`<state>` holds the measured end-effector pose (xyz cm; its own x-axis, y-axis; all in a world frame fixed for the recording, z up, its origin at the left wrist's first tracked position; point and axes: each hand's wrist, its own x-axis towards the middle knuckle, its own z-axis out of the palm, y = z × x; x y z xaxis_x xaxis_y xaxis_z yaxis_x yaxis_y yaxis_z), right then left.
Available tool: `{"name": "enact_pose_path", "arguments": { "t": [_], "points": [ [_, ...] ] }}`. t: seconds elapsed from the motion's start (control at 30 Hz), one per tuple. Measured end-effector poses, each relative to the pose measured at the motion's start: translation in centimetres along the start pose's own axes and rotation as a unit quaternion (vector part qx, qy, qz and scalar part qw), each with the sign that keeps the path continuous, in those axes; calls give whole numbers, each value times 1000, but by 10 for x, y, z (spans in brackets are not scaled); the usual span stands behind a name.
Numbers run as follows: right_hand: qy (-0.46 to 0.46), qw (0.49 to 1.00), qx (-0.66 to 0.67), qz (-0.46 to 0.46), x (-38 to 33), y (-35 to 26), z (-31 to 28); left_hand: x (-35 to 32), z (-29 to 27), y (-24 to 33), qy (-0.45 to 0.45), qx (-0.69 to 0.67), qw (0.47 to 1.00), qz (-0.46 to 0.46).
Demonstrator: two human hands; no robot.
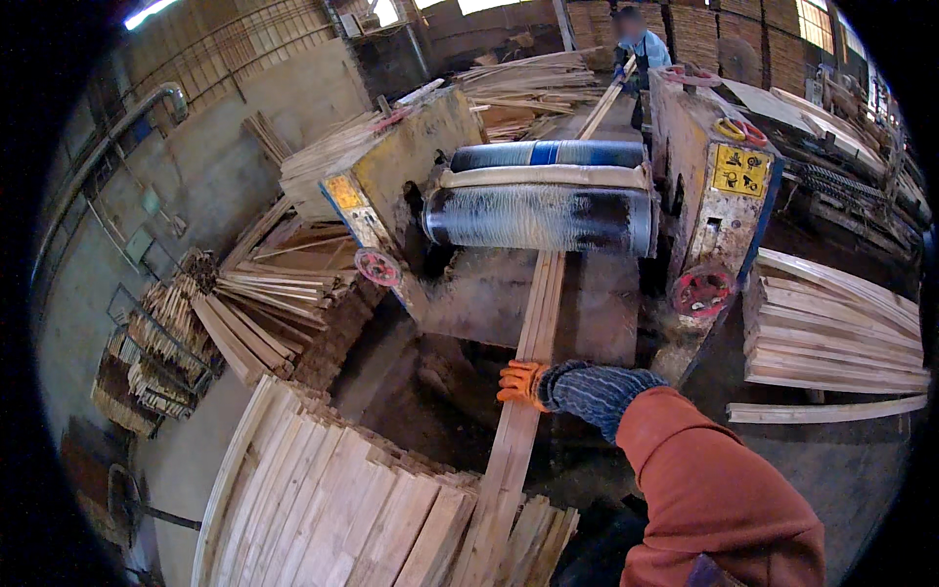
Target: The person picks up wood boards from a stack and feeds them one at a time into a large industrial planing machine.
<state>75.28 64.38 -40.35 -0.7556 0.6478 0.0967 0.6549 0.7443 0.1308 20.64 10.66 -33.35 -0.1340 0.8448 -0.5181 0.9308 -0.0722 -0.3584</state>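
Nearest us, below and left of our right hand point(523, 383), lies a stack of pale boards point(333, 499). That hand, gloved in orange, lies across long strips point(541, 308), fingers bent over their left edge; whether it grips them we cannot tell. Our left hand is out of view, its state unknown to us. Ahead of our glove, the strips run under rollers point(543, 217). Right of these, a yellow label point(740, 171) bears black pictograms; a left-hand one point(342, 192) is unreadable. Beyond, a co-worker point(646, 47) handles strips.
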Motion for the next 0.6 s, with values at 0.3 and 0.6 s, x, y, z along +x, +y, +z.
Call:
{"name": "enact_pose_path", "arguments": {
  "t": [0.3, 0.6],
  "points": [
    [-73, 988, 133, -6, -9, -127, -60, 7, 5, 14, 159, -128, 979, -20],
    [135, 984, 114, -19, -2, -214, -51, 15, 16, 17, 213, -167, 963, -7]
  ]
}}
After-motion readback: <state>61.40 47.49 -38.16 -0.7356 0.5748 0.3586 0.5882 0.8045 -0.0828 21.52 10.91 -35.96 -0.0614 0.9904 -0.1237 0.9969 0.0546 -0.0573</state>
